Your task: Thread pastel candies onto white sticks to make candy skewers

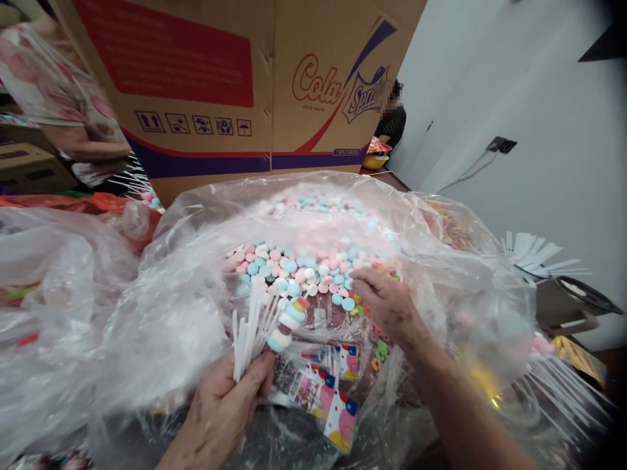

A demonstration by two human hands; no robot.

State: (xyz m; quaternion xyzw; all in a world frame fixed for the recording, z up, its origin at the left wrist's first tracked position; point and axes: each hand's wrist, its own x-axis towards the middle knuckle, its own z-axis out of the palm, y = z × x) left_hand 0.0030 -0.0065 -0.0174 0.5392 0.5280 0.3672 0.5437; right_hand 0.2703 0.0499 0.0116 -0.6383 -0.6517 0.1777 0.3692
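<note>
My left hand (220, 398), at the lower middle, is closed around a bundle of thin white sticks (253, 320). In the same grip is a candy skewer (287, 326), stacked with blue and white marshmallow-like pieces and a yellow-red piece at its tip. My right hand (386, 300) reaches to the right edge of a pile of round pink, blue and white candies (294, 267). Its thumb and fingers are drawn together; what they hold, if anything, is hidden. Below that hand lie colourful gummy pieces (379, 352), some letter- or ring-shaped.
Clear plastic bags (166, 313) surround the candies. Printed packets (318, 391) lie between my hands. A large cardboard box (274, 85) stands behind. White sticks (539, 254) stand in a container at right. Another person (73, 98) is at left; one more (394, 121) sits behind the box.
</note>
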